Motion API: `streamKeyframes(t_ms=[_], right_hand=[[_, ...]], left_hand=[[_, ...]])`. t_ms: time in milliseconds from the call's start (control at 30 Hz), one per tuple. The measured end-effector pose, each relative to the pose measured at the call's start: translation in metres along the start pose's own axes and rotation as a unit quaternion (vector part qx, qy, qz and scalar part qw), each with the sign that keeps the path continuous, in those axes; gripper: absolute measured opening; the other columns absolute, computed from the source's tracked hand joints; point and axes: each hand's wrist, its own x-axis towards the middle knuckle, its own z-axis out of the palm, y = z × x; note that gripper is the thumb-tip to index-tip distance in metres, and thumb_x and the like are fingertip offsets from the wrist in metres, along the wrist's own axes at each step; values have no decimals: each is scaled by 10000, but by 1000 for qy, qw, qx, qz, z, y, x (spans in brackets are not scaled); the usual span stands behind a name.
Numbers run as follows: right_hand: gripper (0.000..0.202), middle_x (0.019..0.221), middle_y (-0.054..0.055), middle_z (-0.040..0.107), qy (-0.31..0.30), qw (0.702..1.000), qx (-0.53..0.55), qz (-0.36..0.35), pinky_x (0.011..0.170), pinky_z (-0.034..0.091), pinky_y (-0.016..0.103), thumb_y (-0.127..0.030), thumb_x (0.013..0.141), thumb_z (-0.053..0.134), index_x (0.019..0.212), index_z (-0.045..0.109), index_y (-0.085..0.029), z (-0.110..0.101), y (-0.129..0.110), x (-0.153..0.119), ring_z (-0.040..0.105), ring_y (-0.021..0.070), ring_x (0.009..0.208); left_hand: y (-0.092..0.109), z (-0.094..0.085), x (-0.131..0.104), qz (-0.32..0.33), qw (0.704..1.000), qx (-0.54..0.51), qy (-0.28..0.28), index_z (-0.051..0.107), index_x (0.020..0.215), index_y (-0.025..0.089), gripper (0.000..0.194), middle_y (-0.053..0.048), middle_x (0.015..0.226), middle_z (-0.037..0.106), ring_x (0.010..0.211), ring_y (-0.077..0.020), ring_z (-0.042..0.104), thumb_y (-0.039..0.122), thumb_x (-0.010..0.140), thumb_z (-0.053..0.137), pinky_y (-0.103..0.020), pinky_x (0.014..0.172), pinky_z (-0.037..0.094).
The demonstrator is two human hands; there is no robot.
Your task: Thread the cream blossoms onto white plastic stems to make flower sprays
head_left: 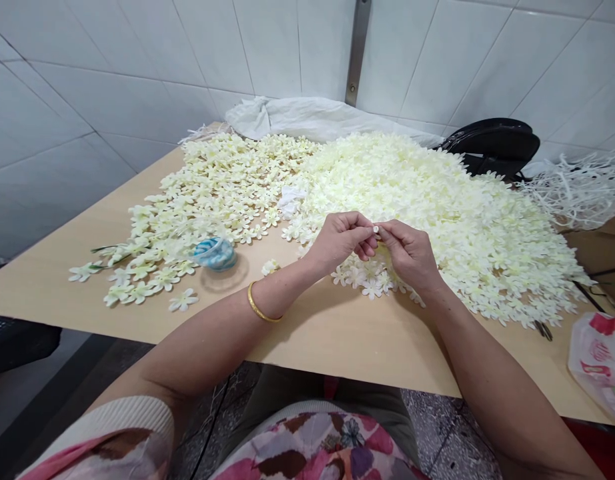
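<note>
My left hand (341,241) and my right hand (406,252) meet over the front of a large heap of pale yellow-white artificial flowers (377,173). Between the pinched fingertips of both hands is a small white piece (375,229), too small to make out fully. A few blossoms lie on the table just below the hands. To the left, more flowers (207,193) are spread in a looser layer. A small bowl with blue and white contents (215,254) stands near their front edge.
The wooden table (347,340) meets a tiled wall. White plastic sheeting (327,117) lies behind the flowers. At the right are a black rounded object (492,143), white netting (582,187) and a red-and-white plastic bag (600,360). A single flower (183,300) lies at the front left.
</note>
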Motion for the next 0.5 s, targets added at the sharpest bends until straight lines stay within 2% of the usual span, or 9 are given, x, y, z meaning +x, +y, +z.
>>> streamKeyframes(t_ms=[267,500], right_hand=[[205,768,26,663,46,998,-26,-18,672,476,268,-259,874,489,864,688,-209,3,0,-1,604,128,715],[197,828,47,674,53,994,-58,-81,728,491,288,-210,879,467,890,663,-200,6,3,-1,625,143,781]], left_hand=[[-1,2,-1,0,1000,-25,3,553,677,113,67,-8,577,617,482,-88,584,147,725,585,-213,481,486],[-1,1,-2,14,1000,-17,12,576,699,106,149,-12,600,624,513,-90,593,236,714,645,-214,516,494]])
